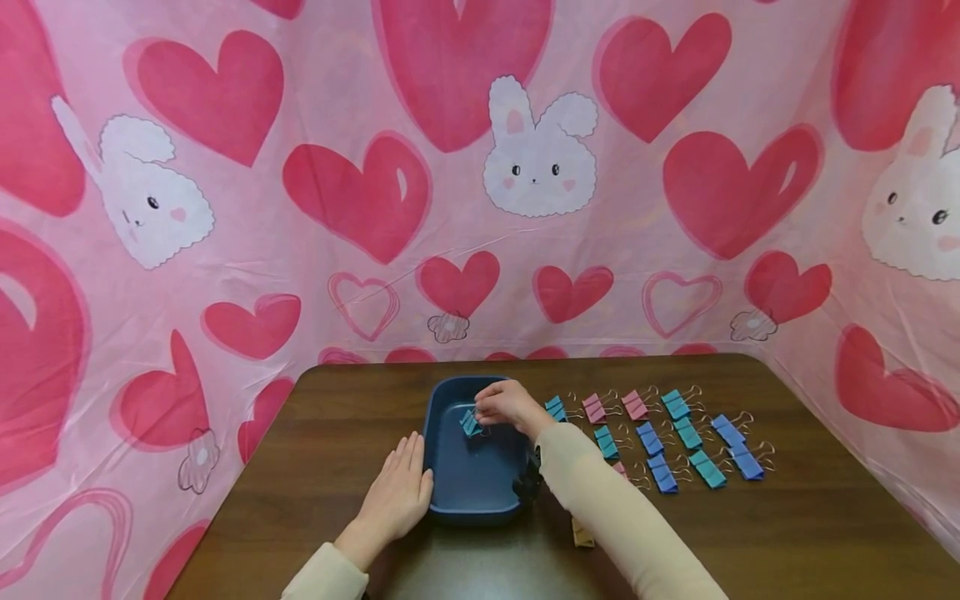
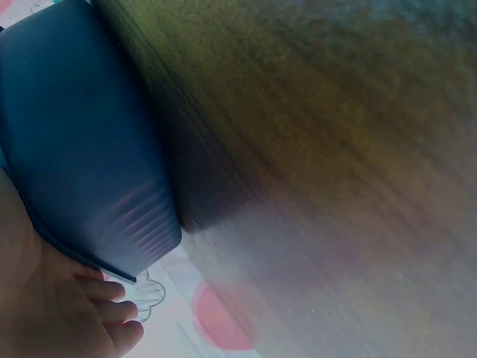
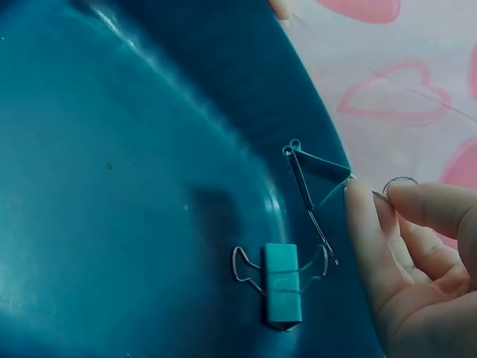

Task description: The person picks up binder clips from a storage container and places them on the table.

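A dark blue tray stands on the table, its inside filling much of the right wrist view. Over it, my right hand pinches a teal binder clip by one wire handle, between thumb and fingertips. Another teal binder clip lies inside the tray, below the held one, with both wire handles spread. My left hand lies with straight fingers along the tray's left side, touching the rim. In the left wrist view its fingers show beside the tray's outer wall.
To the right of the tray, several binder clips in pink, teal and blue lie in rows on the brown table. A yellow clip is partly hidden by the right sleeve. A pink heart-patterned cloth hangs around the table.
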`<state>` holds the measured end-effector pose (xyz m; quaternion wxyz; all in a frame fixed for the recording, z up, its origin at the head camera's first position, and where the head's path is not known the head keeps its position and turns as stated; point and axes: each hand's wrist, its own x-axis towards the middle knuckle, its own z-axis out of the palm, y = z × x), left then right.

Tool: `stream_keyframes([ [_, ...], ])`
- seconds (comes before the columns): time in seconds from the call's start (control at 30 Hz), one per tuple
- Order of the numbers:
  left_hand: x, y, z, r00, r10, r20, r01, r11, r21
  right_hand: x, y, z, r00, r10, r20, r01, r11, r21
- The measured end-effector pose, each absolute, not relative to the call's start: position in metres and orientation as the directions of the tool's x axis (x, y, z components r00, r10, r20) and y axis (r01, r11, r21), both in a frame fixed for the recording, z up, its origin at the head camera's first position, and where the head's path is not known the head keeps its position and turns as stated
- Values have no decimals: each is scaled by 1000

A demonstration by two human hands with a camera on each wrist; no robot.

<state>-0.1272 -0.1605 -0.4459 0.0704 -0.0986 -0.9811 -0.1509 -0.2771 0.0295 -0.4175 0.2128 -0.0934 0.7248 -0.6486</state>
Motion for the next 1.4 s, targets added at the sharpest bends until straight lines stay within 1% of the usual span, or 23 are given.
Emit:
stream_keyframes([
  [0.13, -127, -160, -446, -972, 173, 161, 213, 935, 285, -276, 34, -415, -880, -448, -157, 127, 97, -987],
  [0.43, -127, -161, -445, -967, 183, 174, 227, 932, 281, -272, 48, -401, -876, -460, -142, 138, 43, -989],
  [0.9, -128, -161, -447, -970, 180, 164, 220, 936, 274, -253, 84, -384, -856, -516, -21, 74, -84, -994],
  [1.4, -127, -161, -445, -972, 178, 156, 217, 933, 287, -234, 122, -377, -843, -537, 28, 61, -148, -987],
])
